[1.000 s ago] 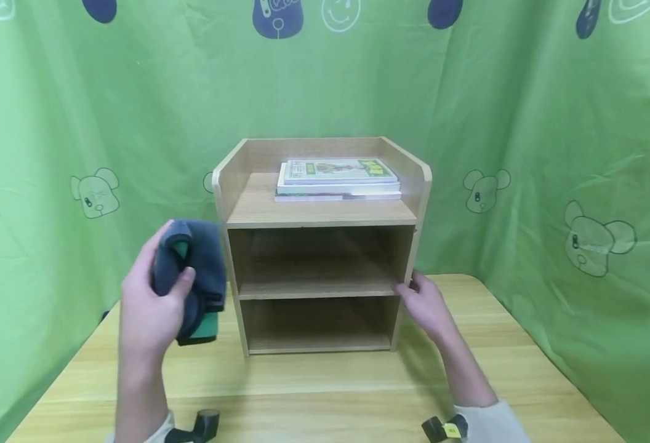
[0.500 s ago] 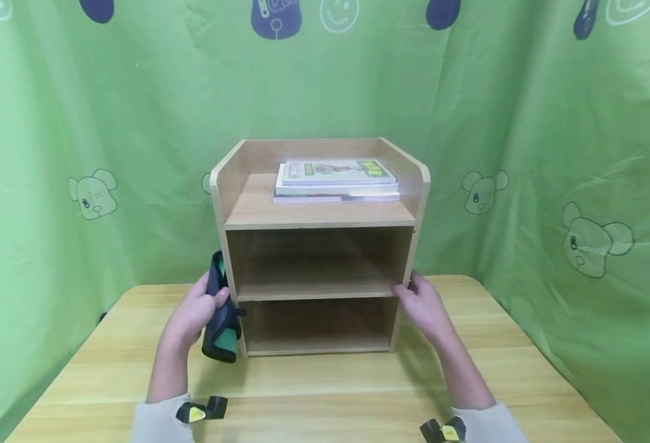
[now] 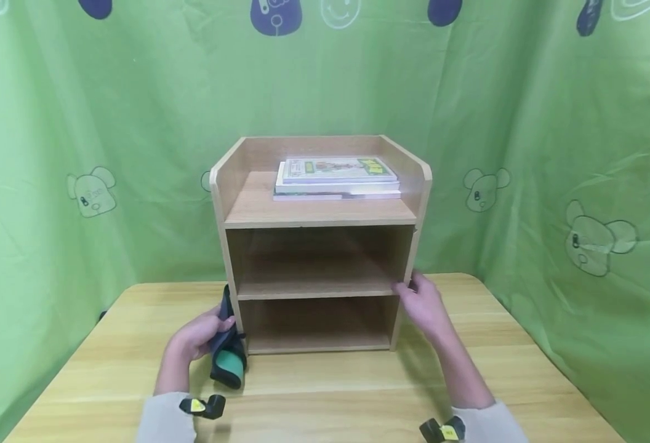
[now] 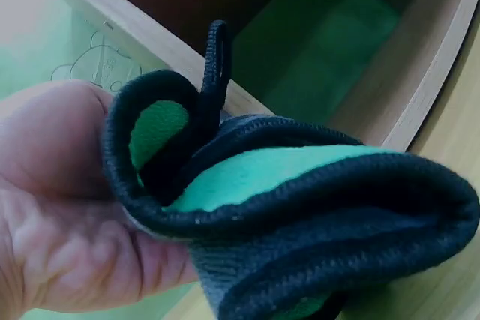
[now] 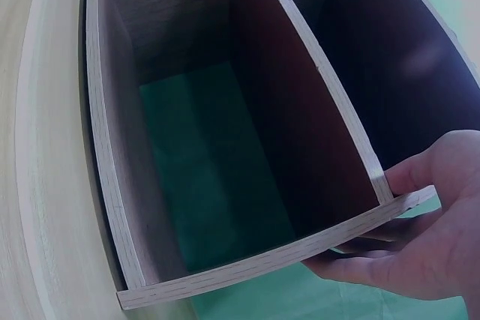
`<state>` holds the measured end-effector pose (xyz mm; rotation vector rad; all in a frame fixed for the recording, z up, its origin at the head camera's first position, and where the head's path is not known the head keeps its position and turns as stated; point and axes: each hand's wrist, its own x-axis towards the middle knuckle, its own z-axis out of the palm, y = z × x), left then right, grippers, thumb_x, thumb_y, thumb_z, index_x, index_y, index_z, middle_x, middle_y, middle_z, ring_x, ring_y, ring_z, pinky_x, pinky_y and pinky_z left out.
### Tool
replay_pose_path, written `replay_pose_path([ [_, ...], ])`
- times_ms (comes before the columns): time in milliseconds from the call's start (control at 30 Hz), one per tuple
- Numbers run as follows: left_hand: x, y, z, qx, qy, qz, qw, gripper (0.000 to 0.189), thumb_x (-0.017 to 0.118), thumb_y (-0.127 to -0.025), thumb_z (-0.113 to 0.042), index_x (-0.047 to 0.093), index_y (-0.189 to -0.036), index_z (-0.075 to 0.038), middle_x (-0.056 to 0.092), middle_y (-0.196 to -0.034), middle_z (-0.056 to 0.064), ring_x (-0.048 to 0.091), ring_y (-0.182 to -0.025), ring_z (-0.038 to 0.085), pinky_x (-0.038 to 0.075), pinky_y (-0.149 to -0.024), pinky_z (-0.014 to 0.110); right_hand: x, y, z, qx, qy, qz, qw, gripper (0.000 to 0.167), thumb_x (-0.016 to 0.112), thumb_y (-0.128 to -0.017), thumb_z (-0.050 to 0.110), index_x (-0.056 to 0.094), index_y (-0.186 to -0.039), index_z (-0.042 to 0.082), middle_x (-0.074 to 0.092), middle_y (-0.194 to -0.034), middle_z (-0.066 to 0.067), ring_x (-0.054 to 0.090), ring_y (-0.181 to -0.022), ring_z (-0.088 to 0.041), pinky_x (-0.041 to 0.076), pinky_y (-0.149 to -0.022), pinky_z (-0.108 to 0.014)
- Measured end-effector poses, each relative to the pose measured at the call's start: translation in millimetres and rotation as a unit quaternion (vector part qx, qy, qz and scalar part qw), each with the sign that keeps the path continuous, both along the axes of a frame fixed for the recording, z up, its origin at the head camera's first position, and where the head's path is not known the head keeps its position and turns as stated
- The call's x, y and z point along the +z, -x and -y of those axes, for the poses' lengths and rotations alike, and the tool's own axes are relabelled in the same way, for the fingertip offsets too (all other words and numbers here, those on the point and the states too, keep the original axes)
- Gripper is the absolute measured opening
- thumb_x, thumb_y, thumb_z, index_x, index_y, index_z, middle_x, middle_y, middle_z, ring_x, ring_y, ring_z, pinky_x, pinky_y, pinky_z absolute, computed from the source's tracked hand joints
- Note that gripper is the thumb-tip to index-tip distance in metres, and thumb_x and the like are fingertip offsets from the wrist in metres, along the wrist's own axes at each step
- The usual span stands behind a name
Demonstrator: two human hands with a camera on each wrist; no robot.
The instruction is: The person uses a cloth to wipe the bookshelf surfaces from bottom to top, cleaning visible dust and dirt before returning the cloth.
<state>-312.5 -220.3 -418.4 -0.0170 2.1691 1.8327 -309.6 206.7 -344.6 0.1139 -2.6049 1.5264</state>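
Observation:
My left hand (image 3: 200,335) grips a folded cleaning cloth (image 3: 228,357), dark blue-grey outside and green inside, with black edging. In the left wrist view the cloth (image 4: 292,185) is bunched in layers, and a black loop (image 4: 217,65) sticks up from it. The cloth lies against the lower left side of a small wooden shelf (image 3: 319,221); whether it presses on the panel is hard to tell. My right hand (image 3: 425,304) pinches the shelf's right side panel (image 5: 255,264), thumb inside by the middle board (image 5: 322,80) and fingers outside.
A stack of books (image 3: 337,178) lies on the shelf's top. The shelf stands on a light wooden table (image 3: 314,400). A green curtain (image 3: 153,111) with printed bears hangs behind and at both sides. Black wrist cameras (image 3: 205,406) sit on both sleeves.
My left hand has carried the cloth rightward to the shelf's left side, then down along it toward its foot. The right hand keeps its place on the panel.

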Motion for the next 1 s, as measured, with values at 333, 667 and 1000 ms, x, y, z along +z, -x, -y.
replay_pose_path([
  [333,42.1,-13.8,-7.3,0.013,0.000,-0.065,0.9978,0.046,0.038,-0.107,-0.014,0.029,-0.148,0.006,0.055,-0.100,0.010,0.061,-0.089,0.019,0.055,-0.078,0.032,-2.7,-0.4,1.1,-0.001,0.012,0.007,0.9999,0.065,0.048,-0.104,0.024,0.024,-0.159,0.000,0.037,-0.157,-0.030,0.040,-0.143,-0.047,0.035,-0.117,-0.059],
  [667,124.4,-49.1,-27.7,0.123,-0.020,-0.219,0.9678,0.041,0.037,-0.110,-0.024,0.042,-0.147,-0.006,0.050,-0.106,0.004,0.054,-0.094,0.011,0.050,-0.082,0.023,-3.1,0.4,-4.6,0.006,0.002,0.006,1.0000,0.067,0.049,-0.104,0.026,0.022,-0.160,0.001,0.037,-0.158,-0.029,0.039,-0.144,-0.046,0.034,-0.117,-0.059],
  [1000,209.7,-63.0,-33.6,0.132,-0.036,-0.322,0.9367,0.046,0.039,-0.109,-0.033,0.040,-0.154,-0.024,0.042,-0.143,0.012,0.047,-0.126,0.028,0.046,-0.107,0.050,-1.2,-0.3,-1.9,0.006,0.006,-0.002,1.0000,0.065,0.050,-0.104,0.025,0.026,-0.158,-0.001,0.039,-0.156,-0.029,0.040,-0.143,-0.046,0.035,-0.117,-0.058],
])
